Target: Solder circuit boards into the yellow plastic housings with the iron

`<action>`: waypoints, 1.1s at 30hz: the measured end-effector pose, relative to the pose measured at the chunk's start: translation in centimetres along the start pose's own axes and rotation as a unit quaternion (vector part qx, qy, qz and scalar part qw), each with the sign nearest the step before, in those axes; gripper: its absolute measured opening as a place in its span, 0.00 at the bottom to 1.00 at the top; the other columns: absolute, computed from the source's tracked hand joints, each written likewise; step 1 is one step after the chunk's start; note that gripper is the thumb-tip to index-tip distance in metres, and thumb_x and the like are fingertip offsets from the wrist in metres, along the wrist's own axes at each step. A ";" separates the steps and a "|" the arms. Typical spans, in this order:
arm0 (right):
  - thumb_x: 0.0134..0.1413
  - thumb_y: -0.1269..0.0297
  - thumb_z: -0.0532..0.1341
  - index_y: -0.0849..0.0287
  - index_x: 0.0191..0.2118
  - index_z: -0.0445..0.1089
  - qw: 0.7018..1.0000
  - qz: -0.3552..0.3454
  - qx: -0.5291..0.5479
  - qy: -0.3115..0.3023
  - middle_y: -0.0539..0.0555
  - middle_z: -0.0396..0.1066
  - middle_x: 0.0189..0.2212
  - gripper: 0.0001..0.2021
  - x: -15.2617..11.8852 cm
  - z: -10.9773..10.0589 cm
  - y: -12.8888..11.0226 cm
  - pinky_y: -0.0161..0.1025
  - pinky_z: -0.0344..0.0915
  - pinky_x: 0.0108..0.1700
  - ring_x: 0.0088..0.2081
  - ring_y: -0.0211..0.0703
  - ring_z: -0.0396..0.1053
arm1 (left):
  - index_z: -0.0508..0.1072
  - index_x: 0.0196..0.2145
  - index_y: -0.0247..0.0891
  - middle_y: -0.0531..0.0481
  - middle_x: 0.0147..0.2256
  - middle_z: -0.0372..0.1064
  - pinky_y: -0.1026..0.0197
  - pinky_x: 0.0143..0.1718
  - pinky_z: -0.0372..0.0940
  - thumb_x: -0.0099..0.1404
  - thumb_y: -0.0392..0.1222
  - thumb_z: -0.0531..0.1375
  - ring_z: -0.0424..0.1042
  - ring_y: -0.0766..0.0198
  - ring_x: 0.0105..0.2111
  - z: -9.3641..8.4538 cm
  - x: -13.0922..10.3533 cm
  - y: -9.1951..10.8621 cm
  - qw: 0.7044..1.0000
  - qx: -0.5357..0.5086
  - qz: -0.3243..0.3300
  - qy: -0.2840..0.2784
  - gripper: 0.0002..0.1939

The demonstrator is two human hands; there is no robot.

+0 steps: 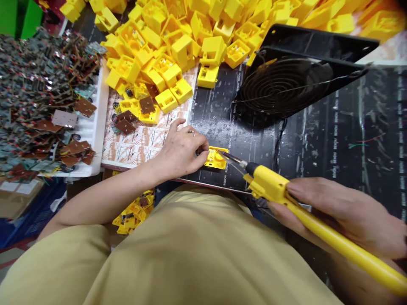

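A small yellow plastic housing (216,158) lies near the front edge of the black bench surface. My left hand (184,149) is at its left side, thumb and index finger pinched at the housing's edge; what they grip is too small to make out. In my right hand (337,207) is a yellow soldering gun (270,183), held from the right with the fingers wrapped round its handle. The gun's metal tip reaches over the right part of the housing; whether it touches cannot be seen.
Yellow housings (186,46) are heaped at the back. A black fan (282,84) stands behind the work spot, its cable running forward. At left, a white foam tray (101,127) holds many wired brown circuit boards. More yellow parts (133,214) lie below the bench edge.
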State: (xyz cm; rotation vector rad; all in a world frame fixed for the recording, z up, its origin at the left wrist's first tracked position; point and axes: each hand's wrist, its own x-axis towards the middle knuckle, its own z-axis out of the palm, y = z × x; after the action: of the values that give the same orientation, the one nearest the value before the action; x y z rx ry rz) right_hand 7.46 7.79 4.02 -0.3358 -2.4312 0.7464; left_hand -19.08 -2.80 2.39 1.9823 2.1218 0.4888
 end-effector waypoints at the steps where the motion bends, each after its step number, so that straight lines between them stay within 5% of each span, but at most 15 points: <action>1: 0.60 0.67 0.64 0.54 0.47 0.67 1.000 -0.027 0.005 -0.008 0.48 0.74 0.29 0.11 0.1 0.2 0.0 0.29 0.72 0.33 0.31 0.34 0.74 | 0.75 0.29 0.39 0.51 0.28 0.76 0.38 0.61 0.53 0.63 0.41 0.55 0.72 0.58 0.36 -0.1 0.0 0.1 1.000 0.005 0.001 0.001 0.10; 5: 0.62 0.66 0.63 0.57 0.38 0.67 0.996 -0.070 -0.042 -0.027 0.50 0.74 0.29 0.03 0.6 0.6 0.4 0.30 0.73 0.35 0.32 0.34 0.74 | 0.75 0.29 0.39 0.50 0.28 0.75 0.38 0.61 0.54 0.63 0.41 0.54 0.72 0.58 0.36 0.0 0.0 0.2 1.000 0.021 0.007 0.007 0.11; 8: 0.59 0.67 0.66 0.58 0.34 0.67 0.990 -0.118 -0.066 -0.041 0.51 0.74 0.28 0.06 1.3 0.5 0.5 0.29 0.72 0.35 0.30 0.32 0.73 | 0.76 0.29 0.38 0.49 0.27 0.74 0.39 0.61 0.55 0.63 0.40 0.54 0.72 0.57 0.36 0.2 0.1 0.2 0.999 0.036 0.015 0.021 0.12; 12: 0.55 0.69 0.68 0.60 0.36 0.67 0.988 -0.133 -0.062 -0.041 0.52 0.75 0.29 0.09 2.0 0.1 -0.2 0.28 0.71 0.35 0.32 0.32 0.73 | 0.76 0.29 0.37 0.49 0.26 0.74 0.39 0.60 0.55 0.64 0.40 0.53 0.71 0.57 0.36 0.6 0.1 0.0 0.996 0.063 0.044 0.034 0.13; 23: 0.65 0.64 0.59 0.60 0.32 0.69 0.990 -0.090 -0.091 -0.051 0.52 0.72 0.26 0.09 1.8 -0.5 -0.3 0.29 0.71 0.34 0.29 0.31 0.71 | 0.76 0.28 0.38 0.49 0.27 0.75 0.39 0.59 0.56 0.64 0.40 0.53 0.70 0.56 0.37 0.6 0.1 0.0 0.995 0.079 0.051 0.032 0.13; 29: 0.55 0.68 0.68 0.58 0.38 0.68 0.982 -0.171 -0.079 -0.029 0.51 0.75 0.29 0.09 2.0 0.0 0.3 0.31 0.73 0.33 0.31 0.33 0.73 | 0.76 0.28 0.38 0.48 0.27 0.74 0.40 0.59 0.57 0.64 0.41 0.52 0.70 0.57 0.36 0.4 0.2 0.1 0.994 0.090 0.058 0.034 0.14; 33: 0.56 0.68 0.68 0.58 0.38 0.67 0.982 -0.156 -0.087 -0.056 0.52 0.76 0.29 0.09 1.9 -0.5 0.3 0.33 0.73 0.34 0.32 0.35 0.74 | 0.76 0.28 0.38 0.48 0.27 0.74 0.40 0.59 0.58 0.64 0.41 0.52 0.69 0.57 0.36 0.5 0.3 0.1 0.994 0.094 0.054 0.032 0.14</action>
State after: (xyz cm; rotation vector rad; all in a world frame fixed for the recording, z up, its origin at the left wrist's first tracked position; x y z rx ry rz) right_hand 6.23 9.01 5.09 0.0248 -2.5784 0.4267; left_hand -18.82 -2.49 2.03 2.2224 2.1787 0.3857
